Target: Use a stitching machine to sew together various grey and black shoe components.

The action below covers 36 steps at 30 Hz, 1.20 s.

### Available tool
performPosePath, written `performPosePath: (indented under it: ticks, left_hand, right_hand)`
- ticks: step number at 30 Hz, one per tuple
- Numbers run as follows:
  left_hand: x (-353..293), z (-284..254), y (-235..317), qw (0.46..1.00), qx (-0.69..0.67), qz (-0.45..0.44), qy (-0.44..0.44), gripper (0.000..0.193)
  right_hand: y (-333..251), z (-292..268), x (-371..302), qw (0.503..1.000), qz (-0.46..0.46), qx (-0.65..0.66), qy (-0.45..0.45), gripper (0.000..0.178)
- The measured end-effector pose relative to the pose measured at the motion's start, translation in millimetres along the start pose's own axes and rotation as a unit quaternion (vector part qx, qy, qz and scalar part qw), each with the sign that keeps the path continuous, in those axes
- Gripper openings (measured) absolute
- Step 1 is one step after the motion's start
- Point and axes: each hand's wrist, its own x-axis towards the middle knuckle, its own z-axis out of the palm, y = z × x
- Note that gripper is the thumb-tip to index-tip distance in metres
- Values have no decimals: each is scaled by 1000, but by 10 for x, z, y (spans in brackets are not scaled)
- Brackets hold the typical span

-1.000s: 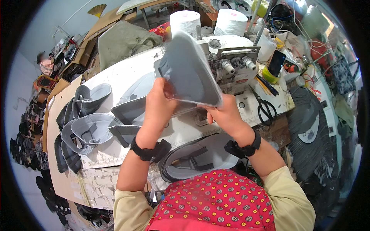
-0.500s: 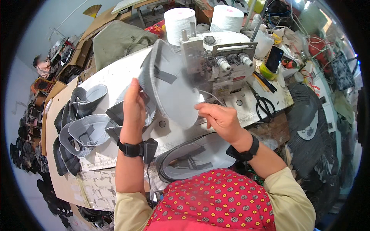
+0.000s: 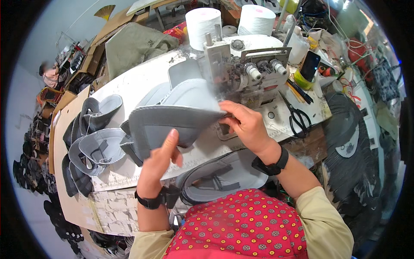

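My right hand (image 3: 246, 126) pinches the corner of a curved fabric piece (image 3: 161, 125), dark grey outside and pale grey inside, with a stitched rim. The piece hangs tilted over the white sewing table (image 3: 181, 163), left of an overlock sewing machine (image 3: 241, 71). My left hand (image 3: 161, 162) is before its lower side, thumb raised and fingers apart; whether it touches the fabric I cannot tell. Behind the piece, more grey fabric shows partly. Similar curved grey pieces (image 3: 101, 144) stand at the table's left, and others (image 3: 220, 175) lie nested below the near edge.
Black-handled scissors (image 3: 298, 121) lie right of the machine, near a phone (image 3: 309, 65) in a yellow-green holder. Two white thread cones (image 3: 203, 28) stand behind. A stack of dark grey pieces (image 3: 345, 129) hangs at the right. Olive cloth (image 3: 138, 47) covers the far left.
The fabric piece has turned and swung down, so its dark outer side now faces me. My left hand has moved lower and let go of its earlier hold; my right hand stays near the machine.
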Motion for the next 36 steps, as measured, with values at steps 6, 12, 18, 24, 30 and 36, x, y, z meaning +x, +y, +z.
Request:
performPosePath:
  ticks: [6, 12, 18, 24, 30, 36]
  left_hand:
    - [10, 290, -23, 876, 241, 405, -99, 35]
    - [925, 42, -131, 946, 120, 287, -85, 17]
    - [1690, -266, -337, 946, -300, 96, 78, 30]
    - [1660, -1279, -695, 944, 111, 82, 299, 23]
    - [750, -965, -412, 721, 417, 279, 478, 22]
    - [50, 20, -627, 914, 205, 172, -304, 25]
  right_hand:
    - [-206, -247, -142, 990, 144, 10, -7, 28]
    - [-150, -499, -546, 939, -24, -214, -270, 27]
    - [-64, -302, -791, 956, -24, -207, -206, 34]
    - [-130, -486, -846, 923, -38, -268, -274, 26]
    - [-231, -405, -676, 962, -107, -108, -228, 14]
    - [-84, -91, -664, 973, -89, -106, -186, 13]
